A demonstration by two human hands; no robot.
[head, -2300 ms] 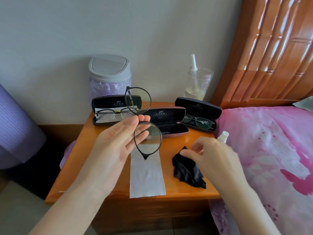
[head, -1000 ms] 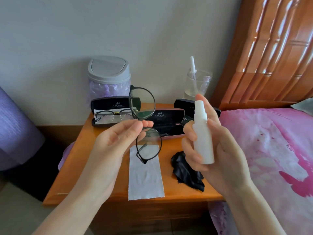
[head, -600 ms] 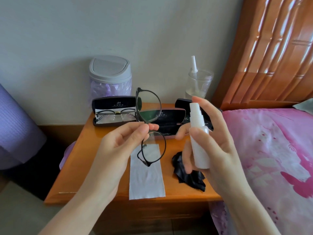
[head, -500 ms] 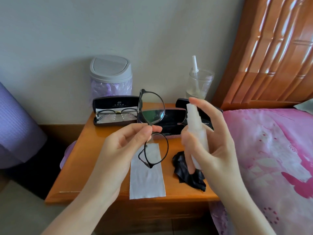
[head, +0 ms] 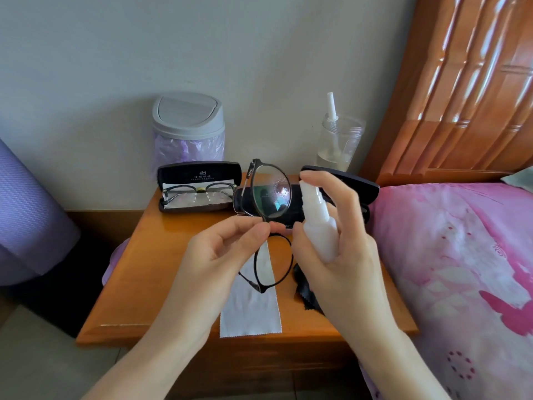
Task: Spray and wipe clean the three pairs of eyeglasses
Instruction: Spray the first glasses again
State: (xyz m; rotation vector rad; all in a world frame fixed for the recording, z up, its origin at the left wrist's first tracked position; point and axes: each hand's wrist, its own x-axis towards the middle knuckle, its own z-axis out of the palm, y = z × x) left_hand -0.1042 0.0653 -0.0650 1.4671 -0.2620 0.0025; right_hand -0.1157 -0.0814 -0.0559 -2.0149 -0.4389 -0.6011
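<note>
Two pairs of glasses show plainly. The held pair (head: 271,197) is up in the air over the middle of the bench (head: 138,269). The left grip (head: 219,255) pinches it at the bridge, between the two lenses. This pair stands on end. Its long way runs up and down, with one lens on top and one below. The top lens is turned toward the bottle (head: 318,229) and has small wet drops on it. The other pair (head: 199,192) lies flat in the open left case (head: 199,173) at the back edge. Its long way runs left to right.

There is one bottle. The right grip (head: 346,255) is wrapped round it, with one finger on its top. The bottle leans, and its tip points left at the top lens, just beside it.

I count three cases. The second case (head: 238,201) sits behind the held pair. The third case (head: 370,189) is at the back right. The right grip hides most of it, so I cannot tell what is inside.

Two cloths lie on the bench. The white cloth (head: 251,310) hangs over the front edge in the middle. The black cloth (head: 305,297) lies just right of it, partly behind the right grip.

One bin (head: 189,125) and one jar (head: 339,142) stand at the back by the wall. Bare wood shows along the left side, down to the front left corner. The bed (head: 461,255) is right against the right edge.
</note>
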